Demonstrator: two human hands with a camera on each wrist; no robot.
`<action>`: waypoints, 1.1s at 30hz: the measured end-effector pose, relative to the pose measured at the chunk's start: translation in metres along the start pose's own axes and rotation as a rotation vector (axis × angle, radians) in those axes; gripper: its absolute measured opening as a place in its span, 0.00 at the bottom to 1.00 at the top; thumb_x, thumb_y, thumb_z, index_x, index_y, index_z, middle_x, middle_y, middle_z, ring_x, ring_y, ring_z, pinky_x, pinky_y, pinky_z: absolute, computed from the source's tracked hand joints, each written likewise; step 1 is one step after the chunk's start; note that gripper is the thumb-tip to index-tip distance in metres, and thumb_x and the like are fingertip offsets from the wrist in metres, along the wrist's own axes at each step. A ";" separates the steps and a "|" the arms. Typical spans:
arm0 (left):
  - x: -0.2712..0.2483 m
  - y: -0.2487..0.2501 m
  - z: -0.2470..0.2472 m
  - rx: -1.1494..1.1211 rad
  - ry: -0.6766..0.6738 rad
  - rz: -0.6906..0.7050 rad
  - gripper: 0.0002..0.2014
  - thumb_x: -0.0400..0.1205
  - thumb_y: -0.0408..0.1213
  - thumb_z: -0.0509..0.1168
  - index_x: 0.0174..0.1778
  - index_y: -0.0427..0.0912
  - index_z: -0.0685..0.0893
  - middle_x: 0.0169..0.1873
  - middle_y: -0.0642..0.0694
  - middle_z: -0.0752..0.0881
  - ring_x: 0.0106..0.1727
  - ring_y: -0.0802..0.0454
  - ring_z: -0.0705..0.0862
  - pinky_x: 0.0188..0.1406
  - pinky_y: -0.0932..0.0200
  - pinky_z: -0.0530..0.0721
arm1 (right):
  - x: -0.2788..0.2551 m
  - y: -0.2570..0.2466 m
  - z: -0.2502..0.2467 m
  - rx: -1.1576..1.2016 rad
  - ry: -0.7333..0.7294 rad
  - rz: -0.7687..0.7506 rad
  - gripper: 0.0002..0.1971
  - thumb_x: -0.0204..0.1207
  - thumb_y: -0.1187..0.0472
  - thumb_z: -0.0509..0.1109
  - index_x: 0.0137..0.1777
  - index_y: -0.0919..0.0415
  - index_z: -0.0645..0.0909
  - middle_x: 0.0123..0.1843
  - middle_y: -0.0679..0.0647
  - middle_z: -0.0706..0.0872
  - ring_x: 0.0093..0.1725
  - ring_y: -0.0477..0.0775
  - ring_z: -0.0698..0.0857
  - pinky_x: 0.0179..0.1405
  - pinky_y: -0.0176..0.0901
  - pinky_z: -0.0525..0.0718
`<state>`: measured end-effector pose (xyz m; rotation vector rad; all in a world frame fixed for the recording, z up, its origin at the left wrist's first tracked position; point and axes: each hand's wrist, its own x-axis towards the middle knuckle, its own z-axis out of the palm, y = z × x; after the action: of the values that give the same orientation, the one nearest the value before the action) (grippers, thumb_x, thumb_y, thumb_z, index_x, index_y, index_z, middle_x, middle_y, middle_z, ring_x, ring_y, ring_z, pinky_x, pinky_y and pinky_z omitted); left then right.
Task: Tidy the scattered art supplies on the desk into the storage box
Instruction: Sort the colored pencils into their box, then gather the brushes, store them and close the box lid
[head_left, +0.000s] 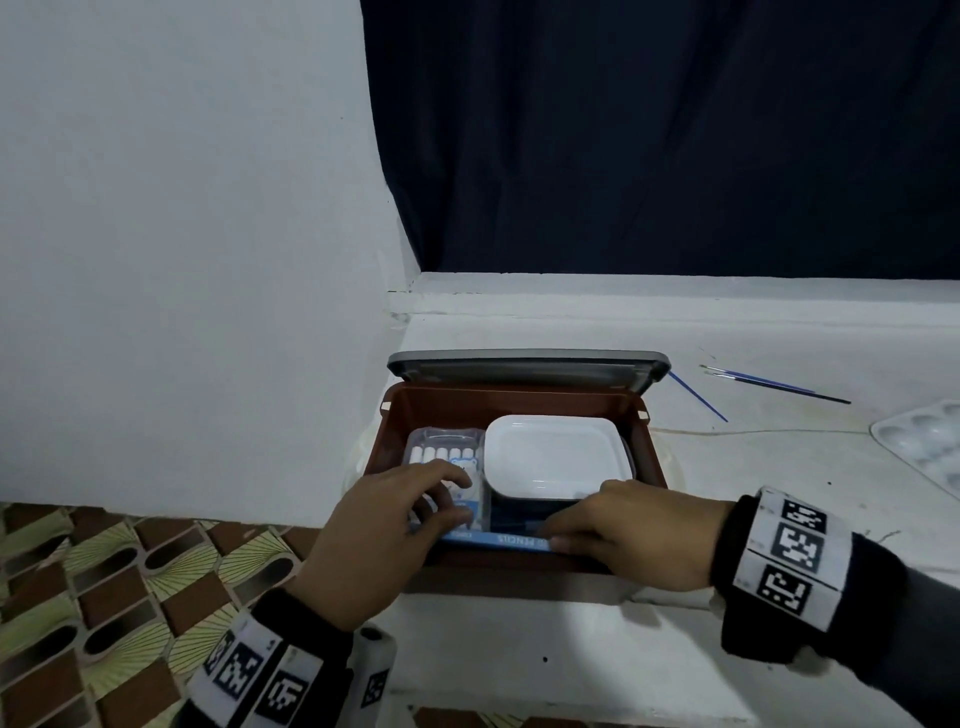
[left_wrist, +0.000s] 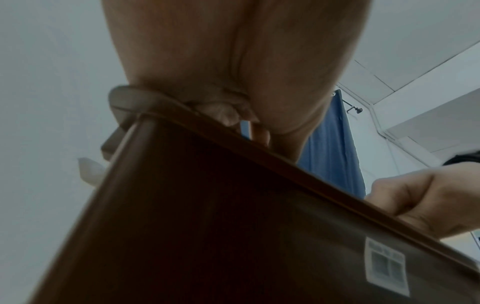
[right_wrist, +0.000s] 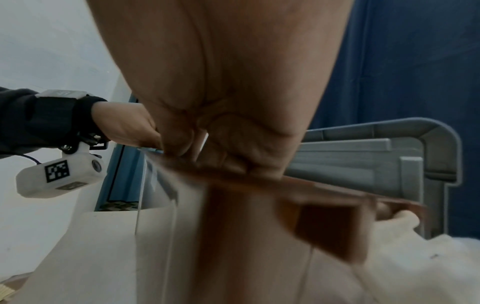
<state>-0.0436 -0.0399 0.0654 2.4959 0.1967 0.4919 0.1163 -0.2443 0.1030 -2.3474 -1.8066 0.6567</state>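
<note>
Storage box (head_left: 644, 441), one: brown, open, on the white desk (head_left: 753, 467) against the left wall. Its grey lid (head_left: 527, 366) stands tipped back at the far side.

Contents, three items:
- Clear case (head_left: 441, 447), one, at the left of the box, with a row of white caps showing; their number is too small to count surely.
- White tray (head_left: 556, 457), one, rectangular, to the right of the clear case and touching it.
- Blue pencil box (head_left: 498, 540), one, flat and long. Its long axis runs left to right along the near wall of the storage box. Printed lettering on its near edge reads upside down from the head view.

Hands, two:
- Left hand (head_left: 363, 551): at the left end of the pencil box, fingers curled down onto it and the near end of the clear case, thumb at its near edge.
- Right hand (head_left: 634, 535): at the right end, fingers bent over the near rim and onto the pencil box. The box lies under the fingertips of both hands, spanning between them. Whether the right thumb grips it, I cannot tell.

Outside the box, on the desk at far right:
- Paintbrushes (head_left: 769, 384), three, thin, two lying together and one blue-handled beside the lid corner.
- Paint palette (head_left: 919, 447), one, white with round wells, at the right edge.
</note>
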 end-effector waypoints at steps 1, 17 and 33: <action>0.000 -0.001 0.001 0.016 -0.004 0.000 0.08 0.80 0.49 0.71 0.54 0.61 0.84 0.39 0.65 0.85 0.45 0.63 0.84 0.42 0.71 0.82 | 0.002 0.001 0.000 0.006 -0.010 0.015 0.14 0.87 0.48 0.56 0.64 0.43 0.80 0.49 0.46 0.86 0.44 0.44 0.74 0.47 0.37 0.68; -0.002 -0.005 -0.018 -0.007 -0.221 -0.010 0.14 0.80 0.63 0.64 0.51 0.62 0.88 0.43 0.66 0.90 0.50 0.65 0.87 0.44 0.68 0.85 | -0.009 0.020 0.008 0.277 0.048 -0.051 0.15 0.83 0.44 0.62 0.58 0.45 0.88 0.44 0.41 0.89 0.43 0.44 0.86 0.48 0.46 0.84; 0.053 0.132 0.074 -0.199 0.181 0.082 0.06 0.83 0.48 0.66 0.54 0.57 0.85 0.34 0.57 0.85 0.42 0.54 0.86 0.43 0.61 0.82 | -0.079 0.123 -0.012 -0.039 0.693 -0.093 0.14 0.84 0.48 0.61 0.46 0.50 0.86 0.38 0.43 0.82 0.36 0.46 0.81 0.36 0.49 0.81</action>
<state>0.0379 -0.1734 0.0998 2.2725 0.1096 0.7353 0.2149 -0.3519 0.0932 -2.1070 -1.5805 -0.1990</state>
